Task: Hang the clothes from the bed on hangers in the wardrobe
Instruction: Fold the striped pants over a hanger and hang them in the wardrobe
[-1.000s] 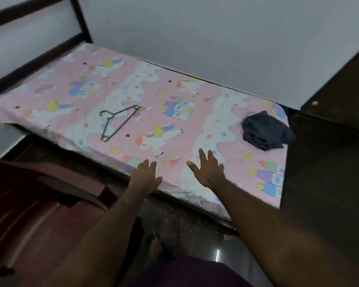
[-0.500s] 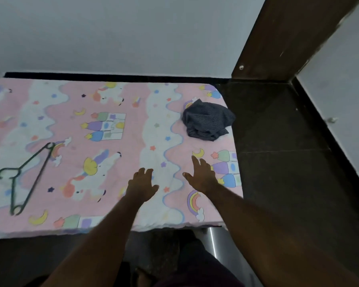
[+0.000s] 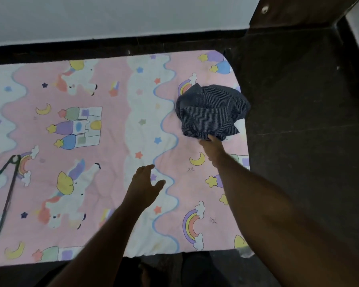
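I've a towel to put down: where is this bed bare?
The widest bare sheet lies between the hanger at the left edge and the garment near the right end; the left hand hovers over its near part. The right end is crowded: the right hand reaches the garment there.

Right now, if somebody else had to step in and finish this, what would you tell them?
Left hand: open, over the bed sheet, holding nothing.
Right hand: fingertips at the near edge of the dark striped garment; whether it grips yet is unclear.
Garment: crumpled near the bed's right end.
Hanger: flat on the sheet at far left, partly out of view.
Done: nothing hung.
Left: pick up the garment, put it on the hanger, hang it in the wardrobe, not clearly in view.
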{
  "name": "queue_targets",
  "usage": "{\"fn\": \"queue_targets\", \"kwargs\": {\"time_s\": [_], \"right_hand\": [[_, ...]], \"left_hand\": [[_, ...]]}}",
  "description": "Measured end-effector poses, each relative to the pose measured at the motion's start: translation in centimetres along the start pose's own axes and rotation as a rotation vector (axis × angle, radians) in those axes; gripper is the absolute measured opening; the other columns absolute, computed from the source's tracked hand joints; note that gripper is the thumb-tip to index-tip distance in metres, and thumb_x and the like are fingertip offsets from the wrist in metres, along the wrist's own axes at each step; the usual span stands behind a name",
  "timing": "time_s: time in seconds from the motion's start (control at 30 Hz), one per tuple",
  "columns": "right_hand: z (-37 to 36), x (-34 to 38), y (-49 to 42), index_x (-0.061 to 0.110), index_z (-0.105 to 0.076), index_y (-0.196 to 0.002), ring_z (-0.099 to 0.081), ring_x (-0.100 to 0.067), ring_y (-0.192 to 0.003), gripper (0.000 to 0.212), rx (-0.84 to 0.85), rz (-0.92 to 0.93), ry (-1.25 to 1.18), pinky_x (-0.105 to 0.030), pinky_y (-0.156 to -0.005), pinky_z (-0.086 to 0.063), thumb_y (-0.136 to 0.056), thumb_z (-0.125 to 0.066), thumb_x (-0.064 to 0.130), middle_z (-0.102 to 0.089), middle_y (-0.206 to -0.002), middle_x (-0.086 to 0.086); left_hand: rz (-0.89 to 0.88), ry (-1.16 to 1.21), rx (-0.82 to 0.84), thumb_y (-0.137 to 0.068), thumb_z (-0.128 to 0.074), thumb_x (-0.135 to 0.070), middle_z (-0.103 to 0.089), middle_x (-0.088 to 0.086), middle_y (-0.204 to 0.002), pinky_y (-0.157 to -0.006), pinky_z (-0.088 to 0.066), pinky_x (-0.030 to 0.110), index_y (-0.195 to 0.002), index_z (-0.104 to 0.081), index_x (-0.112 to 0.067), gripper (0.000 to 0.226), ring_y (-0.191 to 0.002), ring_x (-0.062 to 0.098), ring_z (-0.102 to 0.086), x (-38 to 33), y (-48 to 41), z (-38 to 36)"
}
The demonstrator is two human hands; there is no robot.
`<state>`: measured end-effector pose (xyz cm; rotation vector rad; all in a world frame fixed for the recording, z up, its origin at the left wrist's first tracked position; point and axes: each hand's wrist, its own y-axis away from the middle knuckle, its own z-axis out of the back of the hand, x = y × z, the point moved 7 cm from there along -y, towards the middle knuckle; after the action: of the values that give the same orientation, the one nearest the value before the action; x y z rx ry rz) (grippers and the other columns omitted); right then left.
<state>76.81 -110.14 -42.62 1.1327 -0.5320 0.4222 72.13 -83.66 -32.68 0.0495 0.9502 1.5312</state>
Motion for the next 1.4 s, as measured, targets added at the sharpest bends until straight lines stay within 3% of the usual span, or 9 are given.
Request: {"fn": "queue_targets", "kwargs": {"time_s": [0.23, 0.4, 0.5, 0.6, 0.77, 0.87, 1.03, 1.23, 1.4], "right_hand": [[0.5, 0.5, -5.2, 0.008, -0.052, -0.134, -0.047, -0.021, -0.104, 0.038, 0.023, -0.105, -0.371, -0.047, -0.095, -0.049, -0.099, -0.054, 0.021, -0.050, -0.124, -0.007], [1.8, 4.6, -1.0, 0.003, -0.060, -0.128, -0.051, -0.005, -0.071, 0.033, -0.086, 0.047, -0.563, -0.019, -0.063, -0.043, -0.095, -0.058, 0.006, -0.060, -0.087, 0.004], [1.1, 8.1, 6.3, 0.001, -0.063, -0.122, -0.057, 0.006, -0.071, 0.028, 0.083, 0.227, -0.555, -0.006, -0.060, -0.043, -0.095, -0.058, 0.002, -0.065, -0.093, 0.003], [0.1, 8.0, 13.7, 0.002, -0.068, -0.117, -0.063, 0.006, -0.080, 0.024, 0.290, 0.336, -0.467, -0.006, -0.066, -0.044, -0.096, -0.056, 0.005, -0.072, -0.099, 0.001], [-2.7, 3.6, 19.4, 0.017, -0.074, -0.107, -0.066, -0.008, -0.092, 0.019, 0.519, 0.302, -0.334, -0.017, -0.075, -0.049, -0.093, -0.061, 0.017, -0.074, -0.104, 0.000], [-2.2, 0.0, 17.5, 0.016, -0.071, -0.092, -0.064, -0.014, -0.079, 0.011, 0.301, 0.104, -0.383, -0.029, -0.070, -0.045, -0.090, -0.064, 0.024, -0.074, -0.097, -0.008], [1.2, -2.7, 14.7, 0.015, -0.059, -0.096, -0.059, -0.021, -0.089, 0.028, -0.114, 0.040, -0.387, -0.040, -0.079, -0.048, -0.091, -0.064, 0.042, -0.064, -0.094, -0.001], [-7.7, -3.1, 17.6, 0.019, -0.060, -0.115, -0.058, -0.018, -0.102, 0.053, 0.346, -0.038, -0.123, -0.040, -0.084, -0.048, -0.081, -0.068, 0.058, -0.065, -0.110, 0.003], [-18.4, -5.5, 24.9, 0.017, -0.057, -0.080, -0.043, -0.014, -0.060, 0.012, 0.630, -0.105, 0.118, -0.026, -0.057, -0.039, -0.076, -0.068, 0.021, -0.053, -0.072, -0.003]], "left_hand": [[0.089, 0.004, 0.051, -0.090, -0.067, -0.032, -0.048, 0.007, -0.141, -0.099, -0.026, 0.017, -0.141, -0.044, -0.012, 0.060, -0.131, 0.019, -0.045, 0.3, -1.4, -1.3], [0.099, 0.088, 0.001, -0.088, -0.070, -0.035, -0.056, 0.005, -0.132, -0.096, -0.043, 0.029, -0.134, -0.052, -0.015, 0.053, -0.115, 0.020, -0.056, -1.5, -2.6, 0.6], [0.172, 0.495, -0.029, -0.086, -0.070, -0.039, -0.059, 0.004, -0.126, -0.075, -0.051, 0.030, -0.131, -0.053, -0.020, 0.051, -0.107, 0.021, -0.060, -5.3, -3.8, 2.6], [0.261, 0.806, 0.054, -0.086, -0.071, -0.042, -0.061, 0.008, -0.124, -0.078, -0.059, 0.043, -0.134, -0.047, -0.015, 0.060, -0.105, 0.028, -0.066, -8.9, -5.0, 3.5], [0.239, 0.622, 0.054, -0.084, -0.060, 0.001, -0.068, 0.015, -0.091, -0.076, -0.057, 0.051, -0.086, -0.063, -0.011, 0.013, -0.093, 0.038, -0.067, -10.6, -3.5, 3.5], [0.254, 0.663, 0.047, -0.084, -0.058, 0.000, -0.068, 0.013, -0.075, -0.057, -0.051, 0.033, -0.076, -0.065, -0.013, 0.017, -0.062, 0.028, -0.064, -9.1, -0.8, 4.3], [0.237, 0.641, 0.038, -0.074, -0.042, 0.010, -0.063, 0.020, -0.084, -0.065, -0.046, 0.037, -0.094, -0.065, 0.008, 0.030, -0.074, 0.029, -0.058, -2.2, 3.4, 7.6], [0.093, 0.871, 0.128, -0.068, -0.044, 0.013, -0.066, 0.014, -0.068, -0.050, -0.050, 0.025, -0.069, -0.068, -0.002, 0.028, -0.058, 0.025, -0.062, 4.2, 11.9, 11.9], [0.033, 0.840, 0.108, -0.055, -0.051, 0.004, -0.071, 0.012, -0.073, -0.057, -0.052, 0.025, -0.064, -0.073, -0.007, 0.026, -0.065, 0.025, -0.067, 11.7, 19.7, 15.2]]}}
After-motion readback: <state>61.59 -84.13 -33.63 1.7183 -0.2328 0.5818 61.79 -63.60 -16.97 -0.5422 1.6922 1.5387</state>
